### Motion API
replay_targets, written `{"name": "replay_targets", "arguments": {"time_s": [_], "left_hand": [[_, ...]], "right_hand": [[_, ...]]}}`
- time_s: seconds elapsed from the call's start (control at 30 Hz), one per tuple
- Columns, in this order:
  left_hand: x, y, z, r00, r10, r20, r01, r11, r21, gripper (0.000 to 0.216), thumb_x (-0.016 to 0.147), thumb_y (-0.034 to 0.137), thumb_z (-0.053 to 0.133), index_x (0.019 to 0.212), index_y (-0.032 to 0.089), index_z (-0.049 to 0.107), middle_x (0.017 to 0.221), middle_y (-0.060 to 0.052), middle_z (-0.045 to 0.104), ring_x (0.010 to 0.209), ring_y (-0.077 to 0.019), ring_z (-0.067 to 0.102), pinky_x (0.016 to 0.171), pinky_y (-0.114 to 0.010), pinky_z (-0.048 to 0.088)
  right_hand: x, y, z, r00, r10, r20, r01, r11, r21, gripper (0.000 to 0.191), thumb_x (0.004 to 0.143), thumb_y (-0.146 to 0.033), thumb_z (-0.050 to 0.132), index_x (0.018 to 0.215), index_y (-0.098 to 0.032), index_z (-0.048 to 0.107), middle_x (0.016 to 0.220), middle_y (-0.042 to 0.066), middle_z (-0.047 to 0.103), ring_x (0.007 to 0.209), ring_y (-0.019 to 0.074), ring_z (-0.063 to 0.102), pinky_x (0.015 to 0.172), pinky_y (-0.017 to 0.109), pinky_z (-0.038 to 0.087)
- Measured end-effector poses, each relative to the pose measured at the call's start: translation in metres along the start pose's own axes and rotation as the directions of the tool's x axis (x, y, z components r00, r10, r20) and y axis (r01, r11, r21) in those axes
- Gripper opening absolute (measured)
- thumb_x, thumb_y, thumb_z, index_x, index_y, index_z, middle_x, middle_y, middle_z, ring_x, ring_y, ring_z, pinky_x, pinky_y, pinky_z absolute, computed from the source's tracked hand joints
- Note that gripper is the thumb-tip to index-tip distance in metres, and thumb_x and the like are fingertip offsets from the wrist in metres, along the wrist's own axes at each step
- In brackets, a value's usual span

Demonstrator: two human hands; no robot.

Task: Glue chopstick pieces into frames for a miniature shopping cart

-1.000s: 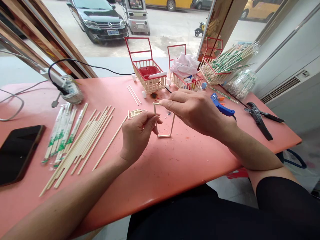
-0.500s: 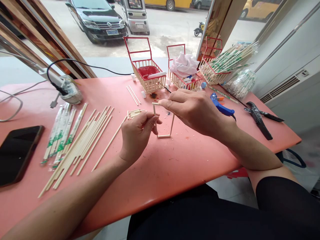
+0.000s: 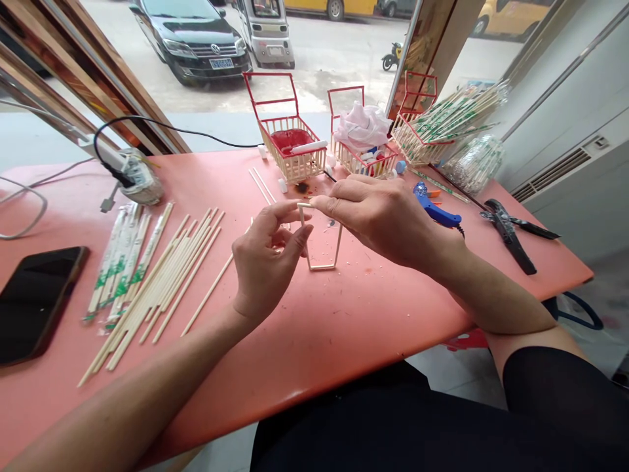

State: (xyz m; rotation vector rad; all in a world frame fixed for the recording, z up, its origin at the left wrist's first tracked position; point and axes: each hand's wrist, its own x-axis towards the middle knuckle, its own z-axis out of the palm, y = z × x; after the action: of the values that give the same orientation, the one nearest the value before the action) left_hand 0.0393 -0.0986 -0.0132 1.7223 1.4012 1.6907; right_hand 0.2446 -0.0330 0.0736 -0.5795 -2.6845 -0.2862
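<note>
A small frame of thin wooden sticks [image 3: 324,265] stands upright on the pink table [image 3: 314,341]. My right hand [image 3: 383,219] pinches the frame's top bar from the right. My left hand [image 3: 263,262] is at the frame's left upright, with its fingers curled round the top left corner and the thumb against the upright. A short bundle of cut sticks lies mostly hidden behind my left hand.
Loose bamboo sticks [image 3: 171,275] and wrapped chopsticks [image 3: 122,262] lie to the left, beside a black phone [image 3: 34,298]. Three stick-built carts [image 3: 295,147] stand at the back. A blue glue gun [image 3: 435,210] and black cutters [image 3: 508,233] lie to the right.
My left hand has moved up the frame's left upright to its top corner and now covers the bundle of cut sticks. My right hand and the frame have stayed put.
</note>
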Motion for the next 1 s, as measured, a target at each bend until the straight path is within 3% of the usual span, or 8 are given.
{"name": "replay_targets", "arguments": {"time_s": [0.1, 0.23, 0.37, 0.77, 1.0], "left_hand": [[0.002, 0.001, -0.002, 0.994, 0.099, -0.034, -0.097, 0.993, 0.075, 0.026, 0.103, 0.026, 0.078, 0.128, 0.023, 0.073, 0.111, -0.003, 0.087, 0.063, -0.0101, 0.076, 0.063, -0.026, 0.060], [0.006, 0.001, -0.006, 0.968, 0.251, -0.024, -0.234, 0.930, 0.283, 0.018, 0.104, 0.024, 0.078, 0.122, 0.023, 0.077, 0.100, -0.001, 0.088, 0.068, -0.0122, 0.079, 0.065, -0.025, 0.060], [0.010, 0.001, -0.008, 0.939, 0.344, -0.009, -0.315, 0.871, 0.376, 0.017, 0.105, 0.025, 0.076, 0.121, 0.024, 0.079, 0.087, 0.001, 0.086, 0.067, -0.0139, 0.079, 0.067, -0.026, 0.061], [0.017, 0.001, -0.002, 0.941, 0.335, -0.048, -0.280, 0.851, 0.445, 0.007, 0.100, 0.029, 0.076, 0.098, 0.023, 0.080, 0.081, -0.001, 0.082, 0.068, -0.0159, 0.077, 0.067, -0.027, 0.059], [0.018, 0.004, 0.000, 0.952, 0.300, -0.059, -0.251, 0.876, 0.412, 0.005, 0.098, 0.026, 0.074, 0.095, 0.023, 0.076, 0.080, 0.000, 0.082, 0.066, -0.0156, 0.077, 0.066, -0.028, 0.059]], "right_hand": [[0.000, 0.001, -0.001, 1.000, 0.005, 0.009, -0.005, 1.000, 0.000, 0.036, 0.119, -0.014, 0.042, 0.124, -0.013, 0.078, 0.115, 0.011, 0.078, 0.105, 0.0202, 0.069, 0.092, 0.035, 0.054], [-0.001, 0.001, -0.002, 1.000, 0.017, 0.008, -0.017, 1.000, 0.011, 0.034, 0.118, -0.012, 0.044, 0.122, -0.014, 0.078, 0.114, 0.010, 0.077, 0.104, 0.0193, 0.068, 0.090, 0.034, 0.052], [-0.001, 0.001, -0.001, 1.000, 0.008, 0.000, -0.008, 1.000, 0.017, 0.033, 0.118, -0.013, 0.044, 0.121, -0.014, 0.077, 0.114, 0.009, 0.077, 0.104, 0.0193, 0.068, 0.090, 0.034, 0.052], [-0.001, 0.002, 0.000, 1.000, 0.000, -0.013, 0.000, 1.000, -0.002, 0.037, 0.119, -0.016, 0.042, 0.121, -0.014, 0.078, 0.111, 0.010, 0.077, 0.103, 0.0196, 0.069, 0.089, 0.035, 0.055], [-0.001, 0.003, 0.001, 1.000, -0.007, -0.025, 0.007, 0.999, -0.031, 0.044, 0.123, -0.022, 0.037, 0.120, -0.012, 0.079, 0.110, 0.011, 0.078, 0.103, 0.0203, 0.071, 0.089, 0.036, 0.056]]}}
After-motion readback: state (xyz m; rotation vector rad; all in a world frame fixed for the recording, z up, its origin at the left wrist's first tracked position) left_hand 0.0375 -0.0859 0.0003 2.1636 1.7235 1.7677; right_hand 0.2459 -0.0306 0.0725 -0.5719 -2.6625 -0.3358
